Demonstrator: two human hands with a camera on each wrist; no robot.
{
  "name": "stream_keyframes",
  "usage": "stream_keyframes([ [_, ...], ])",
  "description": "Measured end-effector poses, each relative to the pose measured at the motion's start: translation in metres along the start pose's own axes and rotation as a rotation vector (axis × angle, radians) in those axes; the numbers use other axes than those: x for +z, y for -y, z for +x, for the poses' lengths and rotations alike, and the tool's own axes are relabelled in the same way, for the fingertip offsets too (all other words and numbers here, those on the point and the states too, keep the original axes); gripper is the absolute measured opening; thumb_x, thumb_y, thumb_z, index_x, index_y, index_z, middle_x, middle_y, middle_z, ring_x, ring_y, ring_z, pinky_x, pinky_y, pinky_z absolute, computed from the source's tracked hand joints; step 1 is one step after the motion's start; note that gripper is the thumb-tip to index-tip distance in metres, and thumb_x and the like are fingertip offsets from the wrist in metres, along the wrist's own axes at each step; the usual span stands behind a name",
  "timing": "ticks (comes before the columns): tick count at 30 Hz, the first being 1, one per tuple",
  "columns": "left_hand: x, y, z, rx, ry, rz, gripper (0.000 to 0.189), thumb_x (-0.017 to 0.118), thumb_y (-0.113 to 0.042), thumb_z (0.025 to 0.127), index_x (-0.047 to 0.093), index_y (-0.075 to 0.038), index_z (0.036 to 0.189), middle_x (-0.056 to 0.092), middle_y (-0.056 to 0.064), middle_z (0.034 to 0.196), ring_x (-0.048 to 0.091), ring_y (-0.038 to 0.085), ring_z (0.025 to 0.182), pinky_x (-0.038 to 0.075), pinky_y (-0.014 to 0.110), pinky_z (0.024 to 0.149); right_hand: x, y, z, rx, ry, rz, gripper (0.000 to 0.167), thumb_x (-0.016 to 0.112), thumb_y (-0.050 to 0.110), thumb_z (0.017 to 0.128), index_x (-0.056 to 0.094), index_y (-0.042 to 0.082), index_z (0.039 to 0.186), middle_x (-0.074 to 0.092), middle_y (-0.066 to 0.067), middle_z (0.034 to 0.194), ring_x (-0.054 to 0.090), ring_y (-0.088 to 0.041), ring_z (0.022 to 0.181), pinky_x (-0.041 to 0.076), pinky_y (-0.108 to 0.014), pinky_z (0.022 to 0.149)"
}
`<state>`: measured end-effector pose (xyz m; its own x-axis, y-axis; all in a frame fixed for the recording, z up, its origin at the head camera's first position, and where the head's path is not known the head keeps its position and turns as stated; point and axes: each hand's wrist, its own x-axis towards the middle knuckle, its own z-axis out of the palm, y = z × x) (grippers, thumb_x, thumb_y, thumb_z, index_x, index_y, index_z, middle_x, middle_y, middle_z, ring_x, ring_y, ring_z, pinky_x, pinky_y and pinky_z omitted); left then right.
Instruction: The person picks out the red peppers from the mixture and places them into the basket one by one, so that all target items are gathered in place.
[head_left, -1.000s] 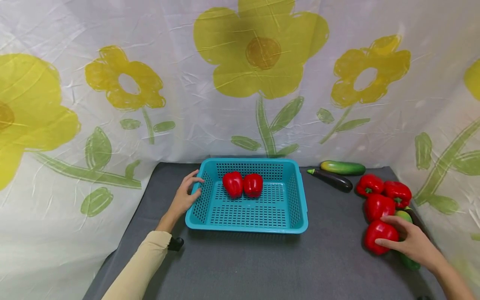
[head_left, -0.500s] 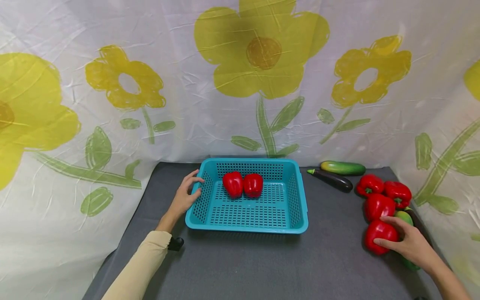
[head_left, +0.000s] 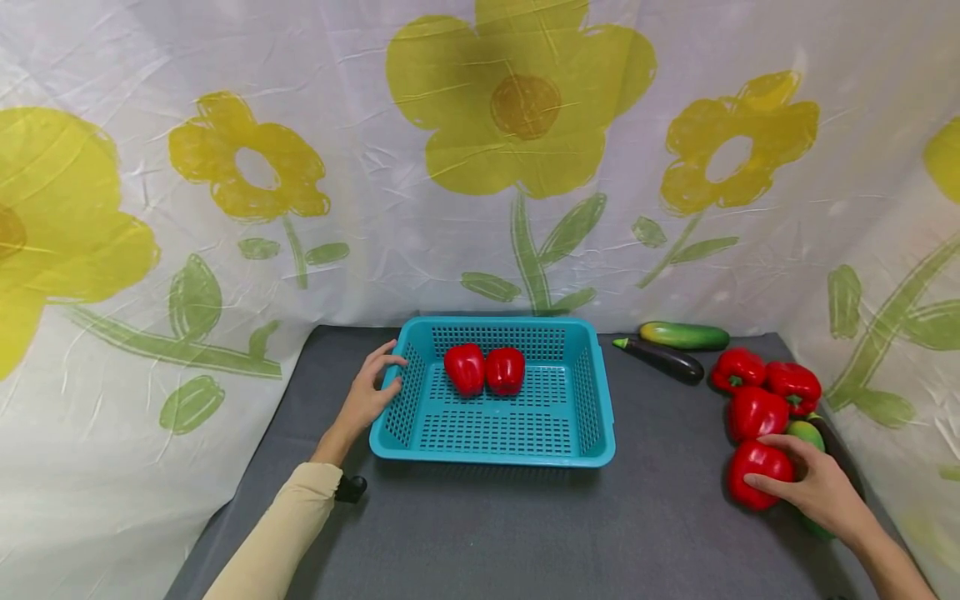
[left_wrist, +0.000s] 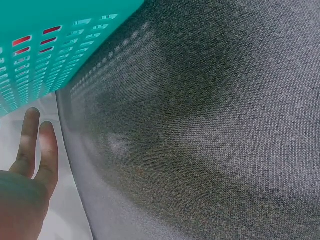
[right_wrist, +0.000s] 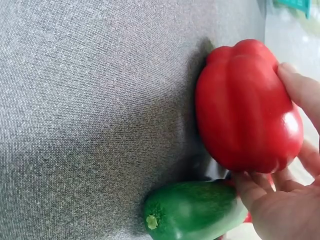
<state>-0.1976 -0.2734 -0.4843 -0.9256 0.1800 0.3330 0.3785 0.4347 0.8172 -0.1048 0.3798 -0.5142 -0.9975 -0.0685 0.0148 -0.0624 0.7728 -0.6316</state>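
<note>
The right hand [head_left: 817, 487], at lower right in the head view, grips a red pepper [head_left: 756, 475] between thumb and fingers. In the right wrist view, the thumb lies at the pepper's upper right and fingertips meet its underside; whether it rests on the cloth cannot be determined. A green vegetable [right_wrist: 192, 210] lies just below it in that view, stem end toward lower left.

Above the held pepper in the head view, three loose peppers [head_left: 757, 414] sit clustered. A dark eggplant [head_left: 842, 454] lies to their lower right, partly hidden by the hand. Farther up and left are a second eggplant [head_left: 666, 360] and a yellow-green cucumber [head_left: 684, 336].

The left hand [head_left: 366, 398], left of centre, is at the left rim of a blue basket [head_left: 492, 457], fingers extended, holding nothing firmly. Two peppers [head_left: 506, 372] lie side by side within, toward the upper left. All stands on grey cloth [head_left: 540, 533], before a flowered curtain [head_left: 360, 108].
</note>
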Motion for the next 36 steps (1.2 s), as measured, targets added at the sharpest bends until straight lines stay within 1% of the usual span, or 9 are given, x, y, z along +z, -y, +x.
stream_keyframes([
  [3, 0.0, 0.0, 0.0, -0.002, 0.003, -0.003, 0.026, 0.057, 0.014, 0.094, 0.059, 0.015, 0.119, 0.031, 0.032, 0.154, 0.029, 0.054, 0.14, 0.034, 0.067, 0.097, 0.002, 0.0, -0.001, -0.015, -0.007, 0.043, 0.062, 0.089, 0.024, 0.08, 0.061, -0.002, 0.129, 0.064, -0.021, 0.116, 0.058, -0.004, 0.084, 0.052, -0.031, 0.065],
  [5, 0.0, 0.0, 0.0, -0.003, 0.003, -0.004, 0.025, 0.057, 0.014, 0.094, 0.059, 0.015, 0.119, 0.031, 0.032, 0.154, 0.028, 0.054, 0.14, 0.034, 0.068, 0.097, 0.004, 0.001, -0.001, -0.022, -0.004, 0.079, 0.061, 0.089, 0.021, 0.08, 0.061, -0.002, 0.129, 0.064, -0.02, 0.115, 0.059, -0.002, 0.081, 0.052, -0.03, 0.063],
  [8, 0.0, -0.001, 0.0, -0.001, 0.0, -0.006, 0.025, 0.057, 0.014, 0.093, 0.059, 0.015, 0.118, 0.031, 0.032, 0.154, 0.028, 0.055, 0.139, 0.033, 0.069, 0.097, 0.006, 0.003, -0.002, -0.027, 0.009, 0.135, 0.06, 0.088, 0.017, 0.081, 0.059, -0.003, 0.13, 0.063, -0.021, 0.116, 0.062, -0.004, 0.081, 0.053, -0.03, 0.063],
  [12, -0.001, -0.002, 0.0, 0.006, -0.002, -0.01, 0.025, 0.057, 0.016, 0.093, 0.059, 0.016, 0.118, 0.031, 0.033, 0.154, 0.028, 0.056, 0.138, 0.033, 0.07, 0.097, 0.008, 0.004, -0.001, -0.025, 0.021, 0.165, 0.06, 0.086, 0.017, 0.083, 0.057, -0.003, 0.132, 0.06, -0.022, 0.121, 0.061, -0.004, 0.085, 0.054, -0.031, 0.064],
  [19, 0.001, 0.012, 0.001, 0.024, -0.001, 0.011, 0.024, 0.058, 0.011, 0.094, 0.057, 0.015, 0.117, 0.029, 0.032, 0.154, 0.029, 0.055, 0.138, 0.033, 0.071, 0.093, 0.01, 0.005, 0.002, -0.017, 0.045, 0.156, 0.06, 0.084, 0.021, 0.086, 0.057, -0.001, 0.135, 0.059, -0.022, 0.123, 0.059, -0.013, 0.092, 0.055, -0.033, 0.065],
  [25, 0.0, 0.003, 0.0, 0.01, 0.0, -0.008, 0.024, 0.057, 0.013, 0.093, 0.059, 0.013, 0.117, 0.03, 0.033, 0.154, 0.028, 0.055, 0.139, 0.033, 0.069, 0.096, 0.007, 0.012, 0.004, -0.006, 0.064, 0.19, 0.061, 0.083, 0.024, 0.087, 0.056, -0.001, 0.137, 0.06, -0.022, 0.121, 0.063, -0.015, 0.087, 0.056, -0.033, 0.065],
  [27, 0.0, 0.001, 0.0, -0.001, 0.002, -0.011, 0.025, 0.057, 0.014, 0.094, 0.06, 0.012, 0.118, 0.03, 0.032, 0.155, 0.028, 0.054, 0.14, 0.034, 0.067, 0.097, 0.005, 0.016, 0.006, 0.001, 0.064, 0.195, 0.062, 0.082, 0.026, 0.088, 0.055, 0.0, 0.138, 0.059, -0.022, 0.121, 0.064, -0.018, 0.084, 0.055, -0.035, 0.064],
  [32, -0.001, 0.002, -0.001, -0.017, 0.004, -0.013, 0.026, 0.056, 0.014, 0.094, 0.06, 0.013, 0.119, 0.029, 0.031, 0.156, 0.028, 0.053, 0.14, 0.035, 0.066, 0.097, -0.001, 0.025, 0.01, 0.007, 0.049, 0.201, 0.061, 0.08, 0.029, 0.09, 0.054, 0.001, 0.139, 0.056, -0.021, 0.125, 0.065, -0.025, 0.085, 0.054, -0.035, 0.066],
  [36, 0.0, 0.0, -0.001, -0.012, 0.001, -0.014, 0.025, 0.056, 0.015, 0.093, 0.06, 0.013, 0.119, 0.03, 0.032, 0.155, 0.029, 0.054, 0.139, 0.035, 0.066, 0.096, -0.003, 0.029, 0.012, 0.016, 0.033, 0.233, 0.059, 0.078, 0.028, 0.092, 0.053, 0.002, 0.139, 0.057, -0.017, 0.123, 0.065, -0.02, 0.086, 0.056, -0.034, 0.067],
])
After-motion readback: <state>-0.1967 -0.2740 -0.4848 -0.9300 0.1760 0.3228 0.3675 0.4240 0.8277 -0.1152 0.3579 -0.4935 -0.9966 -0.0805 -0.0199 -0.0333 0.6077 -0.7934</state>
